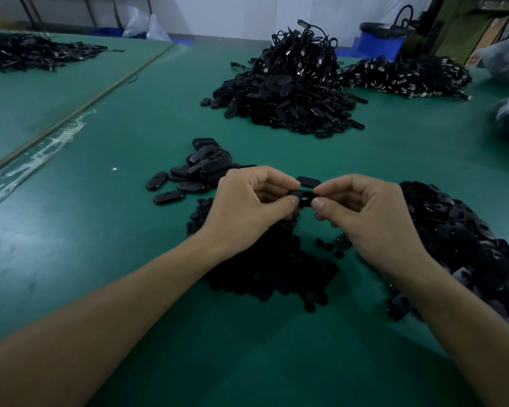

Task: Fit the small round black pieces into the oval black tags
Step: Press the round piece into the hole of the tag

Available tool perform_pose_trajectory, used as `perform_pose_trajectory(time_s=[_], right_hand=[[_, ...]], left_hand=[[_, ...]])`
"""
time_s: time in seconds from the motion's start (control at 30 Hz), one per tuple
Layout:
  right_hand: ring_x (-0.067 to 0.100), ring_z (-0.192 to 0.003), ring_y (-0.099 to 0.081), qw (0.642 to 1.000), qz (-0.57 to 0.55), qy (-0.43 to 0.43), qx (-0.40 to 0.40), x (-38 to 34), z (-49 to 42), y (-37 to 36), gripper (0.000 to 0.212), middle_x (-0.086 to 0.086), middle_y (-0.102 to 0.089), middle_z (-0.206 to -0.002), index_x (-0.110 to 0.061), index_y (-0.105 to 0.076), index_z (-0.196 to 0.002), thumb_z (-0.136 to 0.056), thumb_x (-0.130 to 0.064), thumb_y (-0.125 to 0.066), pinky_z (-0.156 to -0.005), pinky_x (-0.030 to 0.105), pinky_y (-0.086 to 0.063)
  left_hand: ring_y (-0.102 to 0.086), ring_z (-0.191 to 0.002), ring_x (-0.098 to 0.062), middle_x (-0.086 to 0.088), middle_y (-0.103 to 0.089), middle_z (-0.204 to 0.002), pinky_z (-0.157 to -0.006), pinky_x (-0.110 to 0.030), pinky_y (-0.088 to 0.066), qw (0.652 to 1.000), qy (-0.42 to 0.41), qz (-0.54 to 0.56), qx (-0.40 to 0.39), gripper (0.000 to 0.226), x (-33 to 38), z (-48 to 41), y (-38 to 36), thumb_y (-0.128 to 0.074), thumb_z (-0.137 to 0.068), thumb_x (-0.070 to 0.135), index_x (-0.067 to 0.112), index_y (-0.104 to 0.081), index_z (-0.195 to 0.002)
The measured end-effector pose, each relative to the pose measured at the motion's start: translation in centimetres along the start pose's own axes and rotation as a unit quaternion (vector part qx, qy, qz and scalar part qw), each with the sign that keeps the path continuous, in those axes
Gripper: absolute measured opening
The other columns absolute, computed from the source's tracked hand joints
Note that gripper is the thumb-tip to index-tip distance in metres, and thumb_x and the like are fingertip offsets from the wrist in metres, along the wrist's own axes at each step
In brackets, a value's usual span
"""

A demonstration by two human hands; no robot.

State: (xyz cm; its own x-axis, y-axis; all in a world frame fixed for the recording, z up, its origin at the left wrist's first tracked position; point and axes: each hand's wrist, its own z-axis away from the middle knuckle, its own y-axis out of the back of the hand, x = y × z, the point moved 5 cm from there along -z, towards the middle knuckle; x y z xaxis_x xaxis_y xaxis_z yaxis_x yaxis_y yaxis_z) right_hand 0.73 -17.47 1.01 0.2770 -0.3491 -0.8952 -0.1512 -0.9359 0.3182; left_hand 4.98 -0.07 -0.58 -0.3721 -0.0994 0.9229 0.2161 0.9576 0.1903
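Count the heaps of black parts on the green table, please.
6: far left heap; big middle heap; far right heap beside it; small heap of oval tags, centre-left; heap of round pieces, near centre; near right heap. More may lie out of view.

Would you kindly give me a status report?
Left hand and right hand pinch one oval tag. Round pieces pile close by. Nothing blocking.
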Motion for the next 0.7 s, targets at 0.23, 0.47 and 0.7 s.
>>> perform_pose_trajectory(time_s=[0.23,0.47,0.7], right_hand=[[0.005,-0.067,-0.071,0.999,0.028,0.018,0.007,-0.4,0.1,-0.1,0.023,-0.011,-0.075,-0.072,-0.028,-0.074,-0.084,-0.086,-0.004,-0.075,-0.062,0.01,-0.048],[0.015,-0.072,-0.071,0.991,0.12,0.052,0.038,-1.2,0.6,0.0,0.034,-0.004,-0.07,-0.077,-0.035,-0.052,-0.079,-0.086,-0.014,-0.077,-0.068,0.04,-0.059],[0.022,-0.069,-0.067,0.981,0.17,0.078,0.053,-1.8,1.0,-0.2,0.036,-0.002,-0.069,-0.074,-0.032,-0.046,-0.077,-0.089,-0.014,-0.074,-0.061,0.044,-0.054]], left_hand=[[-0.074,-0.076,-0.015,0.0,-0.077,-0.081,-0.077,-0.033,-0.062,1.0,-0.012,0.008,-0.014,0.021,0.3,0.1,-0.2,-0.079,-0.082,0.0,0.018,-0.074,-0.091],[-0.074,-0.081,-0.012,0.003,-0.077,-0.086,-0.078,-0.024,-0.059,0.999,-0.035,-0.007,-0.024,0.024,0.9,0.2,-0.7,-0.078,-0.083,-0.001,0.021,-0.073,-0.092],[-0.074,-0.081,-0.014,0.0,-0.077,-0.088,-0.077,-0.027,-0.058,0.998,-0.047,-0.002,-0.03,0.024,0.8,0.3,-1.0,-0.078,-0.084,0.003,0.024,-0.073,-0.092]])
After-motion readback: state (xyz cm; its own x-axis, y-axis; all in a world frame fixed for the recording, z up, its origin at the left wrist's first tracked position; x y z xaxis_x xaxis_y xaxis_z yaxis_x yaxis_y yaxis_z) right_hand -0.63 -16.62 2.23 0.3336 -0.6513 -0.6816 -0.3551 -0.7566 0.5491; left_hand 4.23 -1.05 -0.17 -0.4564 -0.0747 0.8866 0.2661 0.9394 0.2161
